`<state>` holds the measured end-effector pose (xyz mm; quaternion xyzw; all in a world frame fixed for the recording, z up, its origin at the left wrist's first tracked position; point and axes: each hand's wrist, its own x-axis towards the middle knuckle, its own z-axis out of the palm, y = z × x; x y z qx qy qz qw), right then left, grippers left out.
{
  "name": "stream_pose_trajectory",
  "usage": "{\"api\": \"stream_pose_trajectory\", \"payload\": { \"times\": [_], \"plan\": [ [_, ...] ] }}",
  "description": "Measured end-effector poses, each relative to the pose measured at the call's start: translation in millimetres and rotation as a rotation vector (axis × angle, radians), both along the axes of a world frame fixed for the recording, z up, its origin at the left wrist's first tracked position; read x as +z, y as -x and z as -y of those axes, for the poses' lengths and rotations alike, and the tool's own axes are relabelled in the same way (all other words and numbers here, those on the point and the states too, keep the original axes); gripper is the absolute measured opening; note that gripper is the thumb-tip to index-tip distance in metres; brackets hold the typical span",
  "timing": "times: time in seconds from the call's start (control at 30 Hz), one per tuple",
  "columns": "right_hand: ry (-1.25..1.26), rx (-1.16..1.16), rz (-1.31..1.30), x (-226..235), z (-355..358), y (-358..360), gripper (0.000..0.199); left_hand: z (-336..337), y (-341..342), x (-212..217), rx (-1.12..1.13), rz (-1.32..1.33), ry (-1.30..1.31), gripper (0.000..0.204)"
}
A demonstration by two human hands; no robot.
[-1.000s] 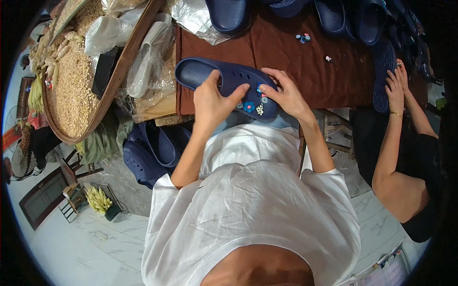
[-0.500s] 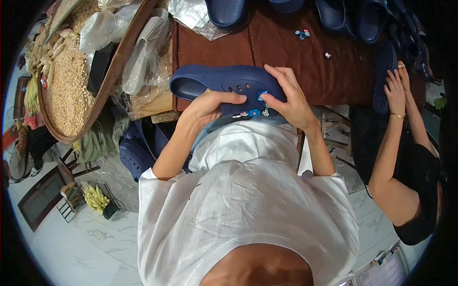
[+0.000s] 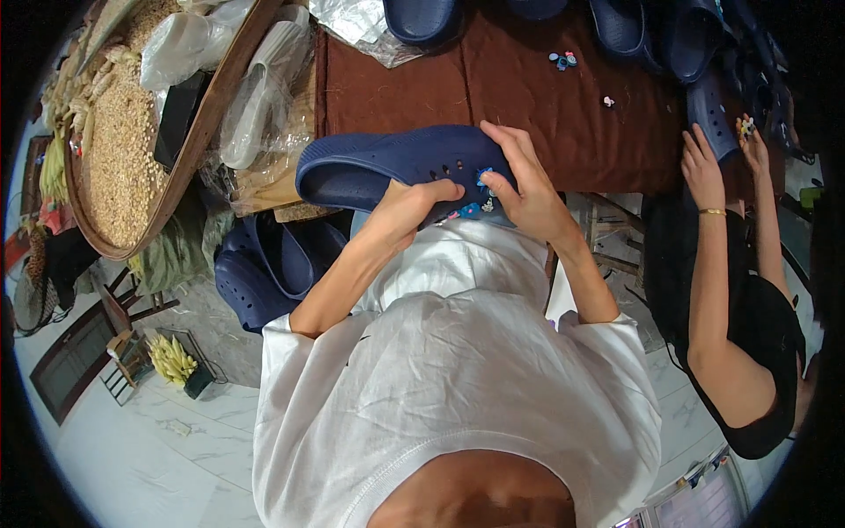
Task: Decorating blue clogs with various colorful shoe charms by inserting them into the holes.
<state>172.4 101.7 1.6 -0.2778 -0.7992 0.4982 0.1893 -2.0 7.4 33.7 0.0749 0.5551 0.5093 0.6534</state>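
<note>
A navy clog (image 3: 370, 151) with vent holes lies sideways across my lap at the table's near edge, its heel to the left and toe to the right. My left hand (image 3: 409, 211) grips its near side, thumb on the upper beside the holes and the other fingers hidden. My right hand (image 3: 525, 189) is wrapped round the toe, thumb pressed by a blue charm (image 3: 483, 176). More small charms (image 3: 468, 210), blue, pink and pale, sit on the near part of the upper, partly covered by my left thumb.
Loose charms (image 3: 563, 61) lie on the brown tabletop (image 3: 396, 97). Several navy clogs (image 3: 422, 22) line its far side; others (image 3: 273, 264) are below left. A grain tray (image 3: 128, 185) and bagged white clog (image 3: 260, 101) stand left. At right, a co-worker's hand (image 3: 701, 167) touches another clog (image 3: 711, 119).
The clog's heel has shifted left and nearer, showing more of its opening. My left thumb has slid right over the upper. The co-worker's clog has turned, and their other hand now shows small charms.
</note>
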Motion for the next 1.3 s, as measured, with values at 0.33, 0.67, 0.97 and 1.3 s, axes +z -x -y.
{"api": "stream_pose_trajectory", "payload": {
  "times": [0.33, 0.67, 0.97, 1.3],
  "plan": [
    [-0.046, -0.18, -0.048, 5, -3, 1, 0.02, -7, 23, -1, 0.105, 0.43, 0.145, 0.026],
    [-0.111, -0.152, -0.029, 10, 0, 0, 0.022, -2, 20, 10, 0.111, 0.491, 0.1, 0.026],
    [0.012, -0.135, -0.048, 9, 1, -1, 0.045, 15, -5, 16, -0.025, 0.007, -0.052, 0.028],
    [-0.009, -0.02, -0.053, 10, -5, -4, 0.063, 27, -14, 23, -0.214, -0.49, -0.183, 0.038]
  ]
}}
